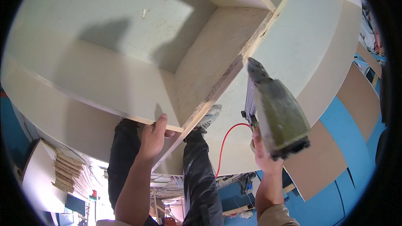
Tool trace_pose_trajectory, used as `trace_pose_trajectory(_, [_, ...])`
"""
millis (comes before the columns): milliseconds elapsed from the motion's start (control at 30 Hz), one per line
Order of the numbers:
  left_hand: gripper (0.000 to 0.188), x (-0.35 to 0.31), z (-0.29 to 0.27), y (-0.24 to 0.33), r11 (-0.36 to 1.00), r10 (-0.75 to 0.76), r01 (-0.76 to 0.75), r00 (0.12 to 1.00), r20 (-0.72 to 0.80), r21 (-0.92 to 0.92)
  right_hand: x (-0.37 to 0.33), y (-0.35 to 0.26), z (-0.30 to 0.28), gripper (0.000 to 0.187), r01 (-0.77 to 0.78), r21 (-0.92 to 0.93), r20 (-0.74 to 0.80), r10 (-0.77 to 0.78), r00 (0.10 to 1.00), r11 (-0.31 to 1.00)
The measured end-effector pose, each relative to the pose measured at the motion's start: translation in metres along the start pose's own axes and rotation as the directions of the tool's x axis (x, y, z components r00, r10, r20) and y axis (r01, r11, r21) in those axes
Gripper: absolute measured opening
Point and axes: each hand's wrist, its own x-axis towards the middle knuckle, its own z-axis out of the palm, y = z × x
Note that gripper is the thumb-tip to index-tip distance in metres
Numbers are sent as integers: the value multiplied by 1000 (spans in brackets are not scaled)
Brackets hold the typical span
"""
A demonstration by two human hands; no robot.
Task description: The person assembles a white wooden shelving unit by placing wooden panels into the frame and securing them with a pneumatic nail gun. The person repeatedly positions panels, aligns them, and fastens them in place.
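Our left hand [153,136] wraps thumb and fingers over the edge of the pale plywood cabinet carcass [125,83]. Our right hand [264,152] is closed around the green pneumatic nailer [278,113], nose near the divider panel [217,71]. We judge the carcass stiff and bulky, best held at its edges; the nailer top-heavy, so we grip the handle.

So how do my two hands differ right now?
The left hand grips the edge of the pale wooden cabinet panel, fingers hooked over it; the right hand wraps the handle of the green nail gun. Left presses on fixed wood; right holds a tool raised. Both are bare.
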Motion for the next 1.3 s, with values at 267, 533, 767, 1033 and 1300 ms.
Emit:
trace_pose_trajectory(267, [40, -3, 3, 13, 997, -25, 21, 999, 47, 74, -24, -13, 4, 44, -230, 509, -92, 318, 944, 829])
trace_pose_trajectory(533, [43, -2, 15, 3, 993, -42, 47, 998, -49, 110, -59, 34, 61, 38, -582, 793, 599, 400, 693, -178])
trace_pose_trajectory(767, [34, -18, 33, 4, 999, 1, -2, 1000, 17, 36, -112, 55, 101, 50, -575, 675, 712, 206, 671, -462])
trace_pose_trajectory(1033, [33, -18, 34, 3, 997, 64, -66, 996, 67, 32, -105, 53, 104, 57, -541, 708, 669, 186, 720, -453])
trace_pose_trajectory(1300, [33, -17, 34, 4, 998, 45, -48, 997, 63, 37, -109, 62, 105, 48, -586, 691, 687, 133, 714, -423])
